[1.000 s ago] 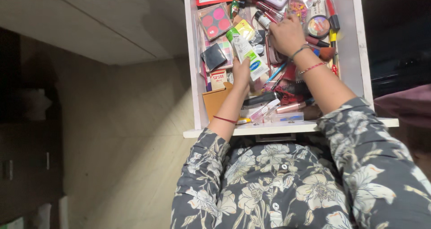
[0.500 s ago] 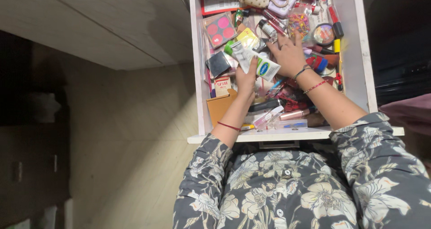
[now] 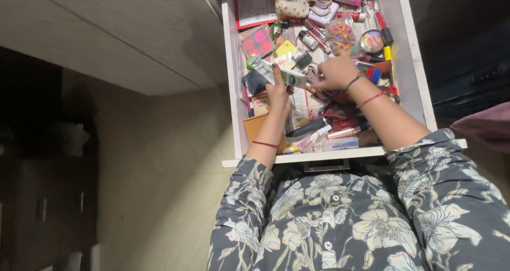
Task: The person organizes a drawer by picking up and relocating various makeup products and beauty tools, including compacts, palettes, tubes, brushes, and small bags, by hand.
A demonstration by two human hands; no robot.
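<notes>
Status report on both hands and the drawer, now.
Left hand shut on white tube. Right hand down among clutter, grip unclear. White drawer open, crammed with cosmetics; pink palette beside the tube.

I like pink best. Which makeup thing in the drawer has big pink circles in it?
The square palette near the drawer's left wall, above the left hand. It alone shows round pink and red pans.

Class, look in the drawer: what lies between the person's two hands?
In the head view, the white-and-green tube held by the left hand reaches toward the right hand; coiled white cord lies between.
</notes>
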